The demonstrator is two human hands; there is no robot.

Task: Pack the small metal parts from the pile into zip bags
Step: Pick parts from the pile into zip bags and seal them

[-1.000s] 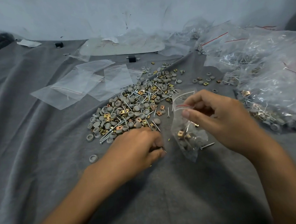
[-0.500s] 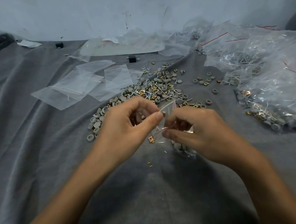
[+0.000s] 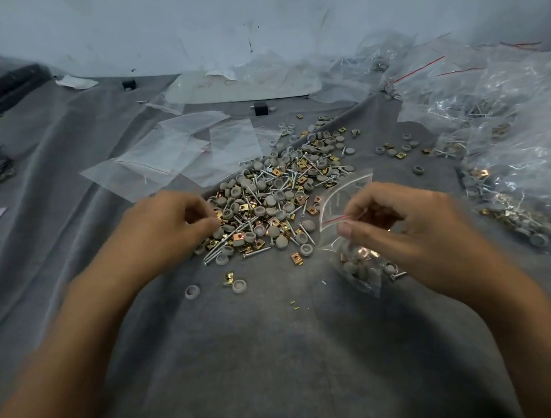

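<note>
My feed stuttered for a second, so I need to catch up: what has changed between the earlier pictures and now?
The left hand left the clear zip bag with the red seal line, swung left, and now sits at the near-left edge of the pile of grey caps, brass clips and screws. Whether it holds a part is hidden. The right hand carried the bag rightwards, still pinching its mouth. The empty flat bags and filled bags stayed put.

Zip bag (image 3: 350,223) pinched in right hand (image 3: 409,232): clear glossy plastic. Pile (image 3: 273,196) left of the grip: shiny metal screws, brassy clips, matt grey caps. Cloth (image 3: 278,355) beneath: matt grey.
</note>
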